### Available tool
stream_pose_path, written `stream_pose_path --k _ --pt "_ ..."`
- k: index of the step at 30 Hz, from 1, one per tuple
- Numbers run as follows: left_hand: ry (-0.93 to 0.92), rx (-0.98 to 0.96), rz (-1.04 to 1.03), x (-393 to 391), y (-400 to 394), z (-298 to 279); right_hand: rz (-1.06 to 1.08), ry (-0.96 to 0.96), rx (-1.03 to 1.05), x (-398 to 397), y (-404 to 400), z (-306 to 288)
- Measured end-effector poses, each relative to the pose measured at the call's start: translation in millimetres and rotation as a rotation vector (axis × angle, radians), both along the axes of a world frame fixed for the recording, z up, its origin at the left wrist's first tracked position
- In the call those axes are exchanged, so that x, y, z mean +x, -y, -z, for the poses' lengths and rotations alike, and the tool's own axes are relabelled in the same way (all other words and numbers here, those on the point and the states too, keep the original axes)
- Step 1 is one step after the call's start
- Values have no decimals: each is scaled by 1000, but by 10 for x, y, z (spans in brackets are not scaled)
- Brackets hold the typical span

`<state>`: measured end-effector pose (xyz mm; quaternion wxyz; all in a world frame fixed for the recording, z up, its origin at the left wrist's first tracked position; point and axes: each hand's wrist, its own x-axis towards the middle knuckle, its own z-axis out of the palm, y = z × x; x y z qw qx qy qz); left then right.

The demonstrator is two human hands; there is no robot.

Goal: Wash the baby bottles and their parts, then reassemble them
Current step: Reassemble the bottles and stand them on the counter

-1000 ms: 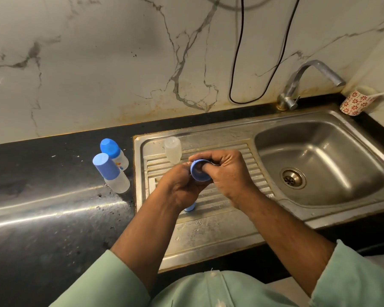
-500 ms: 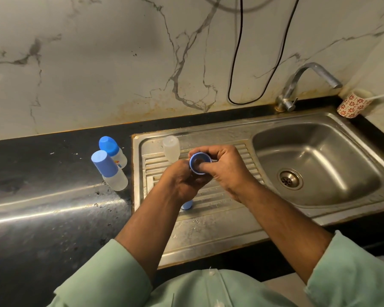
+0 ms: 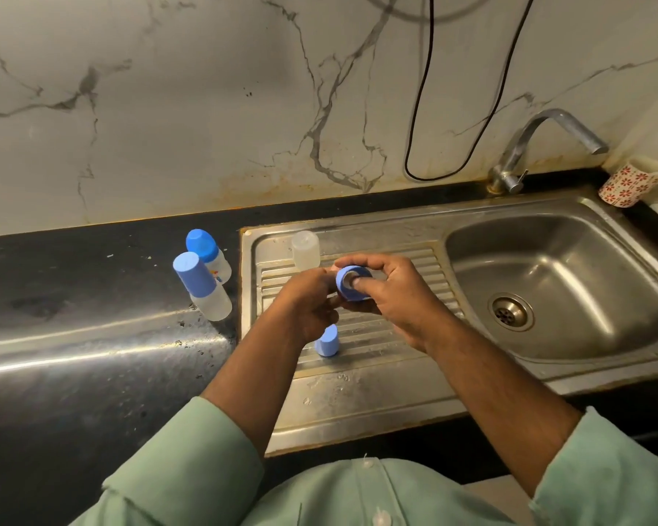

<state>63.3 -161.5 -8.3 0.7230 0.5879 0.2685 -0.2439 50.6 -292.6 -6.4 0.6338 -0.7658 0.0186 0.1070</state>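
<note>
Centre frame: right hand [image 3: 392,298] and left hand [image 3: 312,301], both grips grasping 1 blue ring [image 3: 352,282]. Left on surface [image 3: 73,336]: 2 capped bottles [image 3: 202,286].

We see only part of the blue plastic screw ring [image 3: 352,283]: the right hand [image 3: 392,298] covers its far side. The left hand [image 3: 312,301] hides the top of the blue plastic cap [image 3: 326,345] near the steel drainboard's [image 3: 358,404] middle, and its fingertips are out of sight.
</note>
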Motion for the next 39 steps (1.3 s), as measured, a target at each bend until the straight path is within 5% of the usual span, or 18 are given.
stream_pose_path --k 4,8,10,13,14,16,17,21,24,29,32,35,39 --pt "272 204 19 -64 -30 47 -84 -74 8 32 68 -46" --pt "500 355 115 -89 5 31 -185 129 -726 109 122 -60" --pt "578 390 121 -83 -22 28 -132 312 -893 187 188 -148" --pt "650 564 26 30 -147 62 119 674 -650 316 325 -140" --pt "672 710 28 79 -193 83 77 620 -666 326 363 -89" --pt "691 1007 185 186 -250 144 -231 115 -999 310 395 157" --pt "683 1147 321 229 -264 186 -225 22 -1032 306 422 267" --pt "614 1478 574 566 -282 326 174 486 -609 468 446 285" --pt "506 1483 672 826 -231 366 -46 128 -657 467 435 319" --pt "457 1376 773 1083 -229 500 49 250 -514 414 597 434" --pt "602 1193 510 1138 -242 392 79 206 -384 352 687 471" --pt "723 675 29 1088 -304 98 171 234 -272 348 771 469" --pt "434 645 41 828 -311 87 167 176 -198 417 819 407"
